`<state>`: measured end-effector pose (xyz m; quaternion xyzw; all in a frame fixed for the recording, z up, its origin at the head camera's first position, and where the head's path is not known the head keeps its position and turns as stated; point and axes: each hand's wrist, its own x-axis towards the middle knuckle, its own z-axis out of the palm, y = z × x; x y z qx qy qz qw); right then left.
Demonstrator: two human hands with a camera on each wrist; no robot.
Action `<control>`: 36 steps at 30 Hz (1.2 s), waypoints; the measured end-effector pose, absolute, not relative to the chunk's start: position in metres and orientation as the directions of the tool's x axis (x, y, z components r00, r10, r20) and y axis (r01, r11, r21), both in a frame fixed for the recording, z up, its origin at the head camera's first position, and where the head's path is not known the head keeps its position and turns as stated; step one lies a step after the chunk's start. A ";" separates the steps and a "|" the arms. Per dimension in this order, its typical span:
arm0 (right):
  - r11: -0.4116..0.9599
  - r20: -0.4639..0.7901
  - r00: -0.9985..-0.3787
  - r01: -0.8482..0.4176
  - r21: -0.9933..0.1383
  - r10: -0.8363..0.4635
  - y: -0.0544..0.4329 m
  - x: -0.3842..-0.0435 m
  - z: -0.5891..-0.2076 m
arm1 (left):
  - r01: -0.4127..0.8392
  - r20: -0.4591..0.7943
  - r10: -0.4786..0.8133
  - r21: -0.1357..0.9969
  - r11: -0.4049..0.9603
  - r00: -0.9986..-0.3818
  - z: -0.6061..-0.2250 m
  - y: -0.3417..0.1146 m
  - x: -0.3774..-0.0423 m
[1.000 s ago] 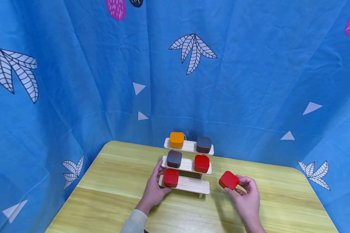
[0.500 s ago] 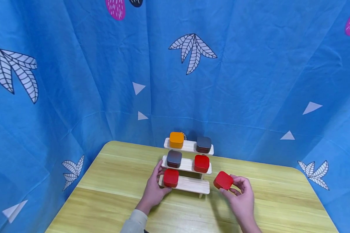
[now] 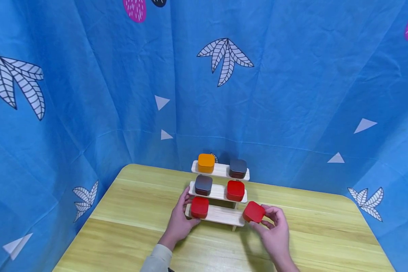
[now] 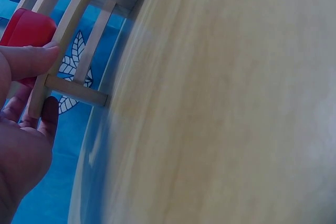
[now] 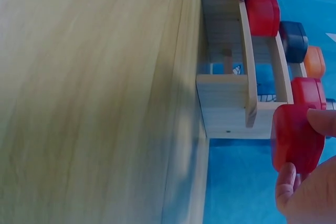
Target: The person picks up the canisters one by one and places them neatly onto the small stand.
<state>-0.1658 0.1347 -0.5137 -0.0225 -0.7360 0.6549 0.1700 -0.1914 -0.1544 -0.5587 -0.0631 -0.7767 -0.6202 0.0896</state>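
A three-tier wooden display stand (image 3: 221,214) stands on the table. My left hand (image 3: 181,223) grips the left end of its lowest shelf, thumb along the front edge beside a red square box (image 3: 199,207), fingers curled under the board in the left wrist view. My right hand (image 3: 274,230) pinches another red rounded-square box (image 3: 254,211) between thumb and fingers. It is slightly turned and overlaps the right end of the lowest shelf in the head view. In the right wrist view this held box (image 5: 297,137) appears just beyond the shelf end.
On the middle shelf sit a dark grey box (image 3: 203,184) and a red box (image 3: 235,190). The top shelf carries an orange box (image 3: 206,163) and another dark box (image 3: 237,168). A blue patterned curtain (image 3: 285,94) hangs behind the wooden table (image 3: 329,226).
My right hand has moved left with the red box, from beside the stand to the right end of the lowest shelf. My left hand has stayed in place.
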 end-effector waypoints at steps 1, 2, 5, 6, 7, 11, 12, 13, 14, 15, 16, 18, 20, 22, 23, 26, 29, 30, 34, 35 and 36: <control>0.138 0.225 -0.942 -0.196 -0.971 0.248 0.134 -0.166 -0.515 | 0.211 0.220 -0.015 0.952 0.223 -0.975 -0.564 -0.155 -0.194; 0.138 0.227 -0.943 -0.198 -0.970 0.242 0.133 -0.166 -0.515 | 0.212 0.221 -0.014 0.952 0.222 -0.975 -0.564 -0.155 -0.194; 0.145 0.221 -0.948 -0.191 -0.971 0.229 0.131 -0.166 -0.517 | 0.213 0.221 -0.012 0.952 0.221 -0.975 -0.564 -0.155 -0.194; 0.147 0.219 -0.949 -0.189 -0.971 0.227 0.131 -0.166 -0.518 | 0.209 0.217 -0.012 0.952 0.221 -0.976 -0.564 -0.155 -0.193; 0.149 0.218 -0.950 -0.187 -0.971 0.225 0.130 -0.165 -0.518 | 0.207 0.215 -0.012 0.953 0.223 -0.977 -0.564 -0.155 -0.193; 0.162 0.224 -0.950 -0.192 -0.968 0.218 0.127 -0.165 -0.518 | 0.199 0.208 -0.013 0.954 0.224 -0.978 -0.562 -0.155 -0.193; 0.161 0.226 -0.950 -0.194 -0.968 0.216 0.126 -0.165 -0.518 | 0.197 0.205 -0.015 0.954 0.224 -0.979 -0.562 -0.155 -0.192; 0.162 0.228 -0.950 -0.196 -0.967 0.212 0.125 -0.165 -0.518 | 0.198 0.206 -0.014 0.955 0.221 -0.978 -0.561 -0.156 -0.192; 0.163 0.228 -0.951 -0.196 -0.967 0.208 0.125 -0.166 -0.519 | 0.197 0.206 -0.015 0.955 0.221 -0.979 -0.561 -0.156 -0.192; 0.164 0.225 -0.953 -0.194 -0.967 0.204 0.124 -0.166 -0.519 | 0.197 0.205 -0.014 0.955 0.222 -0.979 -0.560 -0.156 -0.192; 0.164 0.222 -0.954 -0.191 -0.968 0.203 0.123 -0.166 -0.519 | 0.195 0.203 -0.014 0.956 0.221 -0.979 -0.560 -0.156 -0.192; 0.154 0.211 -0.957 -0.182 -0.971 0.200 0.121 -0.166 -0.520 | 0.190 0.197 -0.011 0.957 0.221 -0.980 -0.560 -0.156 -0.192; 0.153 0.203 -0.959 -0.174 -0.973 0.196 0.120 -0.167 -0.521 | 0.188 0.194 -0.009 0.957 0.220 -0.981 -0.560 -0.156 -0.192; 0.148 0.199 -0.961 -0.172 -0.974 0.192 0.118 -0.167 -0.521 | 0.184 0.191 -0.009 0.959 0.217 -0.982 -0.560 -0.156 -0.192; 0.147 0.199 -0.962 -0.173 -0.974 0.189 0.118 -0.167 -0.521 | 0.183 0.190 -0.009 0.959 0.217 -0.982 -0.560 -0.156 -0.192; 0.149 0.202 -0.963 -0.176 -0.973 0.179 0.116 -0.167 -0.521 | 0.183 0.190 -0.012 0.959 0.215 -0.982 -0.561 -0.156 -0.193; 0.147 0.199 -0.964 -0.174 -0.974 0.177 0.114 -0.166 -0.522 | 0.185 0.192 -0.012 0.959 0.215 -0.981 -0.560 -0.156 -0.193; 0.148 0.198 -0.964 -0.173 -0.974 0.177 0.114 -0.166 -0.522 | 0.185 0.192 -0.013 0.959 0.215 -0.981 -0.560 -0.156 -0.192; 0.138 0.199 -0.964 -0.177 -0.975 0.174 0.111 -0.167 -0.525 | 0.187 0.194 -0.013 0.959 0.214 -0.981 -0.559 -0.156 -0.192; 0.135 0.201 -0.964 -0.178 -0.975 0.174 0.111 -0.167 -0.526 | 0.184 0.191 -0.015 0.960 0.213 -0.981 -0.559 -0.156 -0.191; 0.131 0.202 -0.964 -0.180 -0.975 0.173 0.110 -0.167 -0.527 | 0.188 0.196 -0.013 0.959 0.213 -0.981 -0.559 -0.156 -0.191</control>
